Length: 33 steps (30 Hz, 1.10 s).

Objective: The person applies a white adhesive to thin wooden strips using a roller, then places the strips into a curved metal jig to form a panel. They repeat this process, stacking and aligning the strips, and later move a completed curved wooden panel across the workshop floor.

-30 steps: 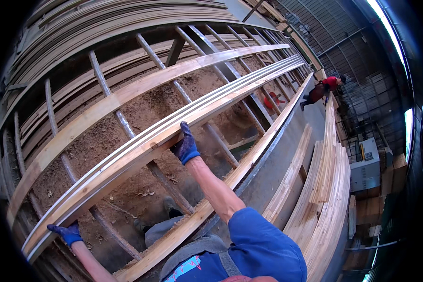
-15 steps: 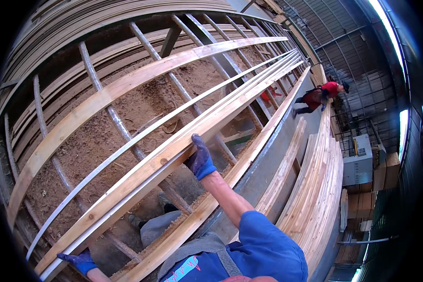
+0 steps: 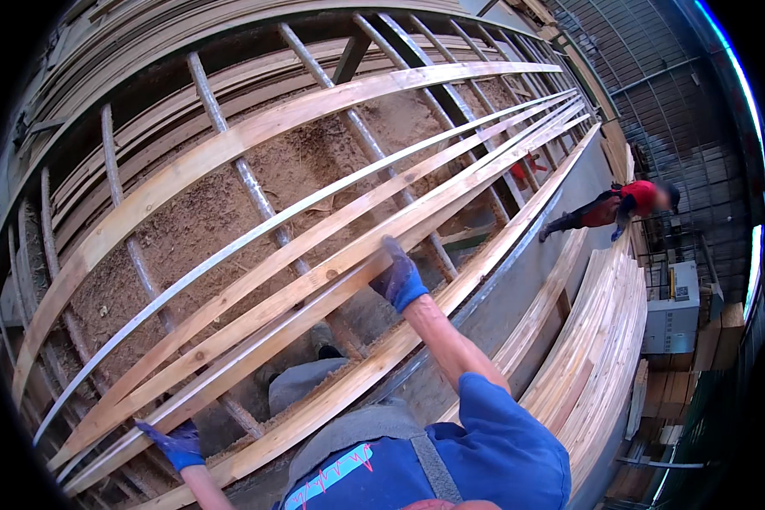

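Both my hands wear blue-purple gloves. A long wooden board [image 3: 272, 350] runs diagonally from lower left to upper right, nearest to my body. My left hand [image 3: 174, 444] grips its near edge toward the lower left end, thumb along the edge and other fingers partly hidden. Farther along the same edge, my right hand [image 3: 397, 276] is closed on the board, its fingertips smeared by motion. Just beyond lies a second board with a dark knot [image 3: 331, 274]. Past that lie another board [image 3: 408, 178], a thin pale strip [image 3: 272, 223] and a wide board [image 3: 238, 140].
Metal bars [image 3: 251, 183] of a rack cross beneath the boards, above sawdust [image 3: 306, 166]. A timber rail [image 3: 450, 310] runs close along my front. At right, a person in red [image 3: 608, 208] stands by stacked planks [image 3: 599, 340]. Behind is a grey cabinet [image 3: 671, 319].
The bundled boards have spread apart, with one now lying separately farther from me. Both hands remain at the nearest board's edge. The whole view has shifted, moving the scene slightly rightward.
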Tool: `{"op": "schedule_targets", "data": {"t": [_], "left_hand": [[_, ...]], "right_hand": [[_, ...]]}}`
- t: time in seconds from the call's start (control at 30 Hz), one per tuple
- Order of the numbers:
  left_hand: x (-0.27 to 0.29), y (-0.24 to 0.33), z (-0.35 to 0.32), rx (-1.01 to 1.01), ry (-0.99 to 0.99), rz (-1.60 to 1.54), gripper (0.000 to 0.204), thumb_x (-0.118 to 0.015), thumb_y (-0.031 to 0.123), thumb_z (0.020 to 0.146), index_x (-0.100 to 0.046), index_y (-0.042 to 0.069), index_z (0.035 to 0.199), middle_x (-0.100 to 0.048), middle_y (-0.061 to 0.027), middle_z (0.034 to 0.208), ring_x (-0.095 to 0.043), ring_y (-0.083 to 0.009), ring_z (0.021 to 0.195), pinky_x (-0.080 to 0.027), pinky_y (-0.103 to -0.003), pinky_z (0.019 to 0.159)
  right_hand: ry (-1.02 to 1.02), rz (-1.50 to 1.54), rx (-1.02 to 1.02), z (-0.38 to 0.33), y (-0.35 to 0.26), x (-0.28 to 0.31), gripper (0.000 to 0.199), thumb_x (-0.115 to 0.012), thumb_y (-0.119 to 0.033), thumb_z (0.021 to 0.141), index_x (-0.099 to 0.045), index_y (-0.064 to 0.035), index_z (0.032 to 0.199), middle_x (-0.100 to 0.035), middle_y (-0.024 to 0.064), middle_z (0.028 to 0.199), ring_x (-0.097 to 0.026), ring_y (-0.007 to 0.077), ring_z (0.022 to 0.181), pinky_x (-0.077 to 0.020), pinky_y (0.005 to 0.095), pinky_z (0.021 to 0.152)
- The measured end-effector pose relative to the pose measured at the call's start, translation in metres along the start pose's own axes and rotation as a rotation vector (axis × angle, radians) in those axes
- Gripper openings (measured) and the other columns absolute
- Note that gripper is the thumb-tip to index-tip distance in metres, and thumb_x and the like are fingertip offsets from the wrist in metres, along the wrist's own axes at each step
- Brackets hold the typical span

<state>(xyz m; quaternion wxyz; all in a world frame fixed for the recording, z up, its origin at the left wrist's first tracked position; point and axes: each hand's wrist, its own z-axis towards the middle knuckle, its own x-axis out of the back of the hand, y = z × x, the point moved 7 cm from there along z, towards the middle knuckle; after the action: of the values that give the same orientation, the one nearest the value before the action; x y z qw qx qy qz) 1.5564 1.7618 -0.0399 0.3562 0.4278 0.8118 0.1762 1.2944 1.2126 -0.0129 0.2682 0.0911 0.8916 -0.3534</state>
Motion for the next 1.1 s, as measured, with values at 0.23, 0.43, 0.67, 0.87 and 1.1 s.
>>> {"op": "schedule_targets", "data": {"t": [0.23, 0.43, 0.67, 0.87, 1.1], "left_hand": [[-0.007, -0.013, 0.027, 0.082, -0.078, -0.164, 0.087, -0.063, 0.059, 0.077, -0.032, 0.007, 0.139, -0.040, -0.0130, 0.141, -0.040, -0.0289, 0.127, -0.030, -0.044, 0.110], [-0.012, -0.012, 0.023, 0.121, -0.157, -0.134, 0.081, -0.065, 0.052, 0.079, -0.035, 0.004, 0.136, -0.041, -0.0145, 0.140, -0.041, -0.0282, 0.127, -0.034, -0.041, 0.108], [0.021, -0.022, -0.011, 0.310, 0.000, -0.030, 0.077, -0.066, 0.055, 0.076, -0.040, 0.008, 0.130, -0.047, -0.0144, 0.132, -0.046, -0.0311, 0.122, -0.039, -0.047, 0.103], [0.040, -0.023, -0.012, 0.342, 0.090, 0.126, 0.083, -0.064, 0.066, 0.072, -0.041, 0.011, 0.130, -0.050, -0.0128, 0.129, -0.051, -0.0285, 0.115, -0.044, -0.045, 0.097], [0.055, -0.017, -0.006, 0.399, 0.089, 0.491, 0.095, -0.054, 0.082, 0.064, -0.046, 0.012, 0.128, -0.051, -0.0137, 0.125, -0.051, -0.0273, 0.105, -0.045, -0.037, 0.085]], "right_hand": [[-0.064, 0.035, -0.086, 0.028, 0.009, 0.013, 0.046, -0.063, -0.032, 0.086, -0.049, -0.0068, 0.122, -0.054, 0.0118, 0.120, -0.054, 0.0266, 0.108, -0.0518, 0.0450, 0.087], [-0.365, -1.506, -0.272, -0.072, -0.024, -0.050, 0.046, -0.066, -0.039, 0.083, -0.063, 0.0008, 0.105, -0.069, 0.0150, 0.084, -0.068, 0.0238, 0.078, -0.0537, 0.0316, 0.065], [-0.660, -1.993, 1.045, -0.086, -0.022, -0.165, 0.044, -0.068, -0.024, 0.075, -0.059, -0.0062, 0.114, -0.063, 0.0141, 0.108, -0.059, 0.0323, 0.100, -0.0471, 0.0424, 0.085], [-0.724, -2.396, 1.083, -0.072, 0.035, -0.174, 0.051, -0.069, -0.028, 0.073, -0.054, -0.0087, 0.117, -0.057, 0.0116, 0.109, -0.054, 0.0307, 0.100, -0.0424, 0.0481, 0.079], [-0.921, -2.501, 1.142, -0.058, 0.055, -0.173, 0.021, -0.061, -0.022, 0.075, -0.060, -0.0118, 0.093, -0.058, 0.0072, 0.089, -0.058, 0.0246, 0.085, -0.0456, 0.0430, 0.064]]}}
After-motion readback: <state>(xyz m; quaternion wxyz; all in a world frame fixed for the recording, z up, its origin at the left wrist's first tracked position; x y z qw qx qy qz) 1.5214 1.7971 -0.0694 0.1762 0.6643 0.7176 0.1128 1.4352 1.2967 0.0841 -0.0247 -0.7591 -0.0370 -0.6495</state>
